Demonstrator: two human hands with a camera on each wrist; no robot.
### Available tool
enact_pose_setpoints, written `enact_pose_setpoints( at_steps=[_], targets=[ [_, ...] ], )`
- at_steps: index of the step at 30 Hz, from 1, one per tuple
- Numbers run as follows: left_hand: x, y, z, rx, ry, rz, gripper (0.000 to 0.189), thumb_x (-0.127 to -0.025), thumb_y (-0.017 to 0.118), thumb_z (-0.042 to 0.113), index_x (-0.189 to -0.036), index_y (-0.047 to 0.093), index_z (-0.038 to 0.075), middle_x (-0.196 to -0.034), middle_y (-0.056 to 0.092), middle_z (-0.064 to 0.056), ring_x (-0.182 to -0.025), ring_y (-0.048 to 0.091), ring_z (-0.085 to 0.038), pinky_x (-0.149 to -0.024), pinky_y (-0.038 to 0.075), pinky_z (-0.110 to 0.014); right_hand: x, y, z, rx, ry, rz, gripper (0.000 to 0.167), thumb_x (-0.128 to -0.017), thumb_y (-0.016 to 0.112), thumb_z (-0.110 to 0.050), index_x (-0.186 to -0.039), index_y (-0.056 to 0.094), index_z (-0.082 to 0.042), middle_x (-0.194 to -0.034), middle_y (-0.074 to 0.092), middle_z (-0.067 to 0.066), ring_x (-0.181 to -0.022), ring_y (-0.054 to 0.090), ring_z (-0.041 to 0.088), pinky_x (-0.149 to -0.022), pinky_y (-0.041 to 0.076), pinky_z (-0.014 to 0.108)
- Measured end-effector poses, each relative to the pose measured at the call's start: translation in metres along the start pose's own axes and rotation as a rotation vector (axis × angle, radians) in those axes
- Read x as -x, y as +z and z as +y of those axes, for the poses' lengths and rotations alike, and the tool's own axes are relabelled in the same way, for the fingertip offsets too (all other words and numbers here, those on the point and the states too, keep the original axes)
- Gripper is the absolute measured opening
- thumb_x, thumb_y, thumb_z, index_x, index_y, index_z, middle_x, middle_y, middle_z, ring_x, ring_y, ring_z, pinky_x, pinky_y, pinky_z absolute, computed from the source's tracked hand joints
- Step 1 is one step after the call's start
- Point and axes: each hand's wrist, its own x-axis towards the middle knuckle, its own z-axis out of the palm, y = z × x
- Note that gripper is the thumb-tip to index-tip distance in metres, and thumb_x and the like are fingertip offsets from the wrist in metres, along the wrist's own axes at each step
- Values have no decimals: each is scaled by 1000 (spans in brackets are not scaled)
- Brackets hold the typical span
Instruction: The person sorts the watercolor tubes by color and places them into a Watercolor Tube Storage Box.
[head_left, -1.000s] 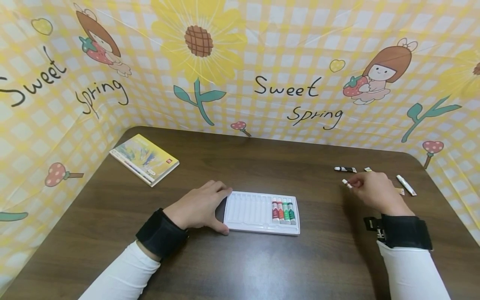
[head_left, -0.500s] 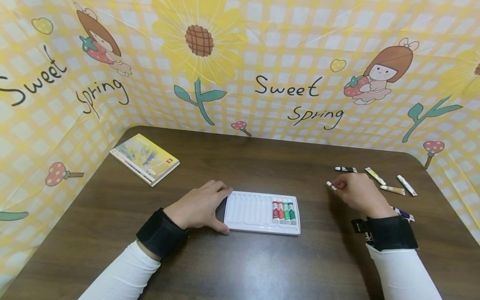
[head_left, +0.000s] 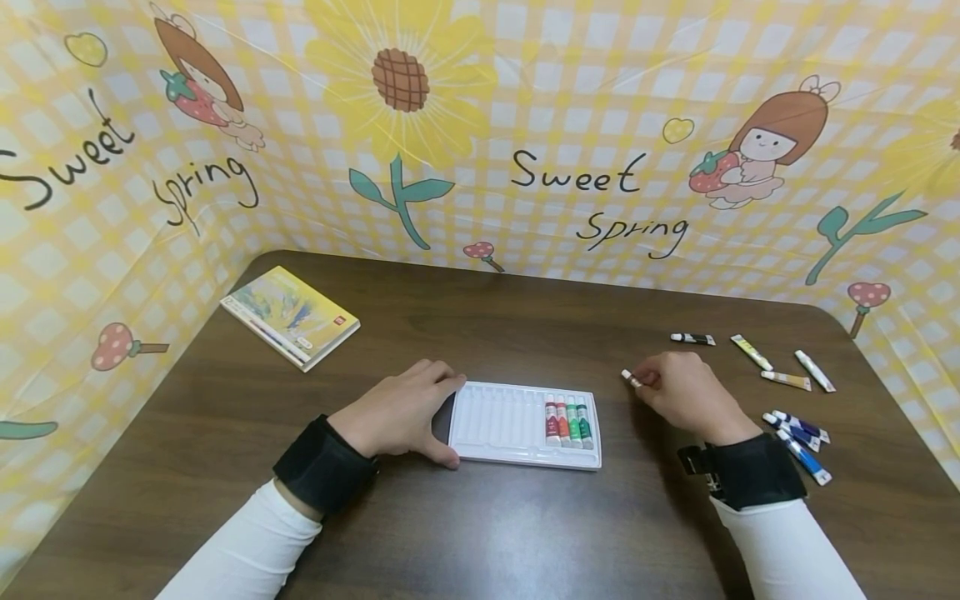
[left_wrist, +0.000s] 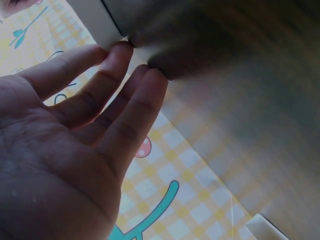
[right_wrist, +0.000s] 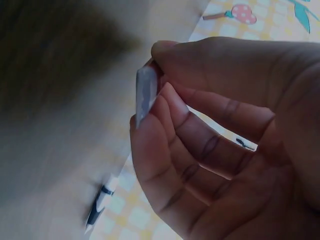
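Observation:
A white plastic paint tray lies mid-table, with several red and green paint tubes side by side in its right-hand slots. My left hand holds the tray's left end, thumb at the near corner and index finger at the far one. In the left wrist view, the other fingertips touch the tabletop. Right of the tray, my right hand pinches a small paint tube between thumb and fingers, its white cap pointing left. The right wrist view shows the tube's flat pale end; its colour is mostly hidden.
Loose tubes lie at right: a black one, a yellow one, an ochre one, a white one and blue ones beside the right wrist. A yellow-covered box sits far left. Patterned cloth hangs behind.
My right hand has carried the pinched tube leftward toward the tray, uncovering the yellow, ochre and blue tubes. The left hand and the tray have stayed in place.

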Motion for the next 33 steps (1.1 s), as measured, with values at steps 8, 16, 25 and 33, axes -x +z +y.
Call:
enact_pose_setpoints(
  at_steps=[8, 16, 25, 33],
  targets=[
    [0, -1, 0, -2, 1, -3, 105, -73, 93, 55, -152, 53, 1, -147, 57, -15, -137, 52, -31, -105, 54, -50, -1, 7, -16, -25, -27, 14, 13, -92, 75, -4, -102, 80, 1, -90, 77, 10, -83, 71, 22, -73, 60, 44],
    [-1, -1, 0, 3, -5, -9, 104, -73, 93, 55, -153, 53, 2, -148, 57, -15, -138, 52, -31, -106, 54, -51, -1, 14, -39, -45, -54, 41, 11, -90, 78, -2, -101, 80, 1, -90, 75, 10, -82, 70, 20, -73, 60, 40],
    [-1, -1, 0, 19, -4, -12, 105, -73, 93, 54, -153, 52, 1, -147, 57, -14, -137, 52, -30, -107, 54, -49, 3, 18, -58, -59, -11, 82, 13, -89, 80, -1, -102, 80, 1, -93, 75, 12, -82, 69, 20, -74, 62, 40],
    [0, -1, 0, 15, -3, -11, 104, -73, 93, 54, -153, 52, 1, -146, 57, -14, -137, 52, -30, -106, 54, -49, 6, 22, -74, -150, 12, 54, 14, -91, 80, -7, -105, 81, -2, -93, 75, 9, -79, 64, 15, -70, 58, 32]
  ],
)
